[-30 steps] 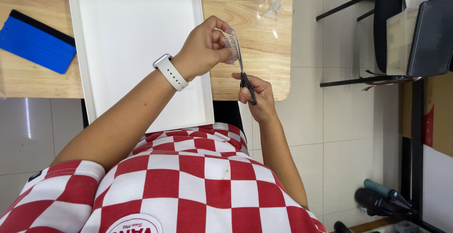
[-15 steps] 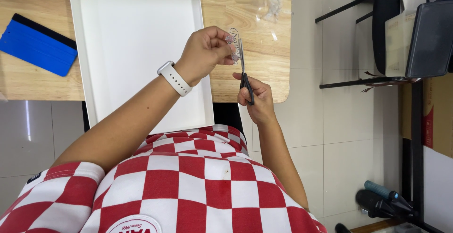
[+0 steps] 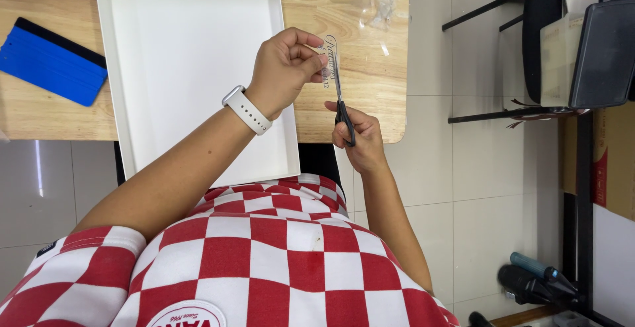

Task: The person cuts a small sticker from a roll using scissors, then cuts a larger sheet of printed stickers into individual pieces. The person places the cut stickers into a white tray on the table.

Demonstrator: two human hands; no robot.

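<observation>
- A small clear film piece (image 3: 329, 59) with script lettering sits above the wooden table (image 3: 357, 102) edge.
- The left hand (image 3: 284, 69) pinches it.
- The right hand (image 3: 357, 138) grips black-handled scissors (image 3: 340, 95), blades at the film.
- A white tray (image 3: 198, 69) lies just left.

One head-worn view looks steeply down, close above the wooden table (image 3: 370, 112).
</observation>
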